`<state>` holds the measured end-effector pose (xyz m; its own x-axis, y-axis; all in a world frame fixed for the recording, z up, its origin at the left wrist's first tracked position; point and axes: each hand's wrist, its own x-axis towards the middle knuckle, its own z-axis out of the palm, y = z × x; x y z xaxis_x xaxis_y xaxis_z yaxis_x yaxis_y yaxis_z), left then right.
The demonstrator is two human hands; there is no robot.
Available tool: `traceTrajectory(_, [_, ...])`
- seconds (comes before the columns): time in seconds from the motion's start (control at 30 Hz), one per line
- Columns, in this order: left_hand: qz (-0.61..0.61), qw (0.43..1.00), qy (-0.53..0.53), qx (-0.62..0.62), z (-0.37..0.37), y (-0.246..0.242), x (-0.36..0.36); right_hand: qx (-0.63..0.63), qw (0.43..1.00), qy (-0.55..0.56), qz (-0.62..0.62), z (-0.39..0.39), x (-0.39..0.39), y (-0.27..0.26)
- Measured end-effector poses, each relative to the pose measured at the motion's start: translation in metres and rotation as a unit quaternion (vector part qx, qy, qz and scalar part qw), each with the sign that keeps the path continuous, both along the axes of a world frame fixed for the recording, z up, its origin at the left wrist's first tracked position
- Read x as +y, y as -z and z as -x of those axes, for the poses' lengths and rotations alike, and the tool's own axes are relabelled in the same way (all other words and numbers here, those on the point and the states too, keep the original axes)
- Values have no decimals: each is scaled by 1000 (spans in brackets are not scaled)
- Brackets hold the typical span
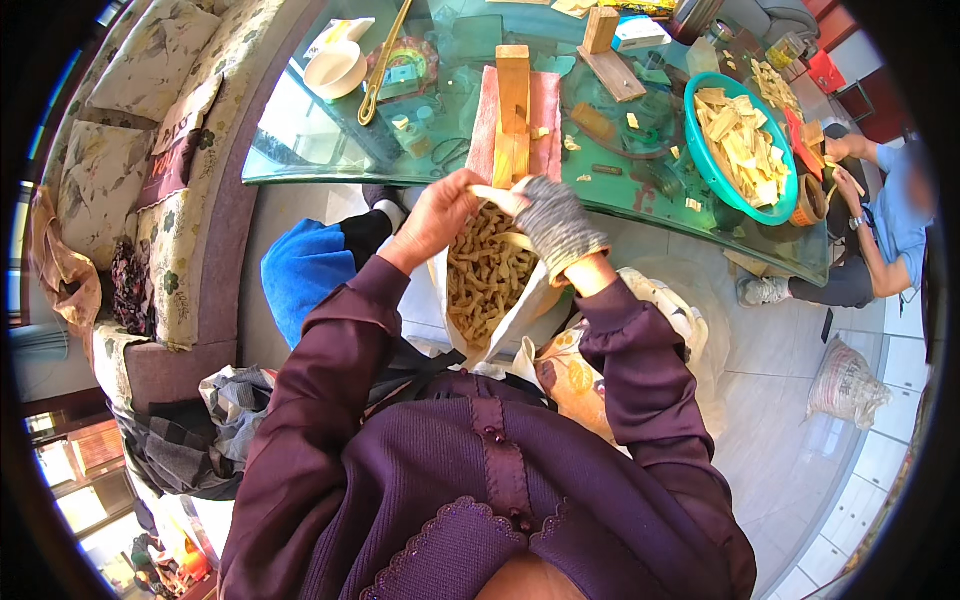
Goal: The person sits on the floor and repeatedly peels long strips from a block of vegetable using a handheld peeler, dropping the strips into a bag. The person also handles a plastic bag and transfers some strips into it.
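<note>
A pale, flat strip [489,193] is stretched between my two hands, above the near edge of the glass table. My left hand [444,214] is bare and pinches the strip's left end. On my right hand [551,217] is a grey knitted fingerless glove, and its fingers grip the strip's other end. Just beyond, a wooden block [512,97] lies on a folded pink towel [551,112]. Below my hands stands an open white sack [517,319] full of curled, knotted-looking tan pieces [484,289]. Another pale strip [514,241] hangs under my right hand.
A turquoise plastic basket [697,142] of pale flat pieces [739,146] stands on the glass table [337,161]. A bowl [335,71] sits far left. At right, another person [889,217] handles a strip. A tied sack [847,386] rests on the floor; a sofa [217,150] stands left.
</note>
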<state>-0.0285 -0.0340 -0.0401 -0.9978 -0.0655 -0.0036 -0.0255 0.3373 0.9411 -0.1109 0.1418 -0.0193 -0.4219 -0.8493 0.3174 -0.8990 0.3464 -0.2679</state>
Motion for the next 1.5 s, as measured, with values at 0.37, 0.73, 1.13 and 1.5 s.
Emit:
traceTrajectory(0.37, [-128,985,-84,-75,42,-31,5,-276,919,224,170,41,-2,11])
traceTrajectory(0.73, [174,981,-60,-56,34,-8,0,-157,959,235,-16,48,-7,51])
traceTrajectory(1.13, [-571,786,-101,-213,-39,16,56,-72,976,-90,183,-58,8,16])
traceTrajectory(1.5, [-591,782,83,-178,-49,30,41,-172,951,41,253,-51,4,-2])
